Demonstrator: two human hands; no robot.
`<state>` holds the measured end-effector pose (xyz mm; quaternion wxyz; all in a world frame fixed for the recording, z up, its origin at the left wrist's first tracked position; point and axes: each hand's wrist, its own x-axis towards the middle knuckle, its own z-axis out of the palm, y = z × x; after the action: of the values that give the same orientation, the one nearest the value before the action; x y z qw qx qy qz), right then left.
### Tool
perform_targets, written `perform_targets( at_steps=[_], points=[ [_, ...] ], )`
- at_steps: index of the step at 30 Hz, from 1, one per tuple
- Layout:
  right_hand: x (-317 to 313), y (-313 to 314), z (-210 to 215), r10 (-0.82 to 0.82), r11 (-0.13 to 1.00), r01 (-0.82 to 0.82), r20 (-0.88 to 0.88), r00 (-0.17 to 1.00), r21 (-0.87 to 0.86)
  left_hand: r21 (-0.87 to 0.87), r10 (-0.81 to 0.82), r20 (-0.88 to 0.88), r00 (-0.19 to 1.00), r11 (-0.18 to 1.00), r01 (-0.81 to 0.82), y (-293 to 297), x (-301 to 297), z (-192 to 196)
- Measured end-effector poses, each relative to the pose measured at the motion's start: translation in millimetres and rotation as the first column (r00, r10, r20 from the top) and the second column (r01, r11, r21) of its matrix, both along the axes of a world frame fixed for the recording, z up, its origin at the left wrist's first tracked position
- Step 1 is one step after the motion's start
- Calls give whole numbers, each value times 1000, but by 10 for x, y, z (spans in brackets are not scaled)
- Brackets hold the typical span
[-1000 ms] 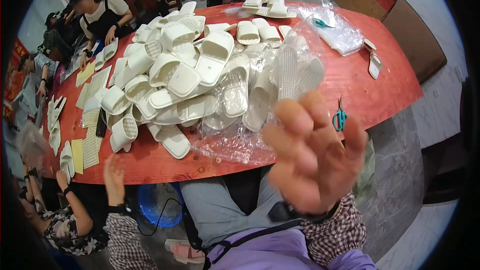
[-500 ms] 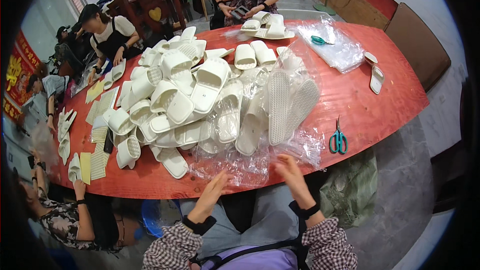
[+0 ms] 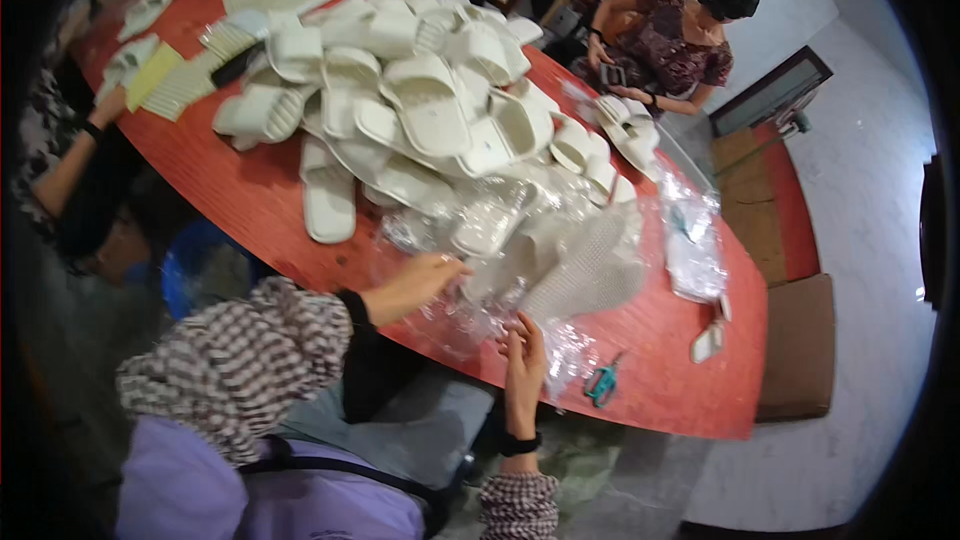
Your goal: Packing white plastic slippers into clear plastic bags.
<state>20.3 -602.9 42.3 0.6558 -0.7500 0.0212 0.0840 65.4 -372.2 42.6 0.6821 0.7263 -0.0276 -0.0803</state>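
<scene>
At the table's near edge, my left hand reaches over crumpled clear plastic bags, its fingers stretched toward a bagged slipper. My right hand is upright at the edge, fingers apart and slightly bent, with the tips at the plastic. Neither hand visibly holds anything, though the picture is blurred there. Just beyond them lies a pair of cream slippers in a clear bag, one textured sole facing up. A large heap of loose cream slippers rises behind and to the left.
Teal-handled scissors lie right of my right hand on the red table. A stack of clear bags and a small slipper sit farther right. A person holds a phone across the table. A blue bucket stands below left.
My view has tilted and turned, so the table now slants down to the right. Both hands have moved in closer to the plastic bags and the bagged slippers.
</scene>
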Motion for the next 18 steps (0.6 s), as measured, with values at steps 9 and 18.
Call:
perform_targets(
  at_steps=[9, 18],
  points=[
    [488, 81, 194, 336, 695, 149, 501, 797, -703, -195, 64, -79, 995, 978, -79, -99, -165, -202],
    [962, -443, 82, 320, 638, 211, 504, 802, -741, -549, 32, -217, 976, 823, -149, 153, -357, 534]
  ],
)
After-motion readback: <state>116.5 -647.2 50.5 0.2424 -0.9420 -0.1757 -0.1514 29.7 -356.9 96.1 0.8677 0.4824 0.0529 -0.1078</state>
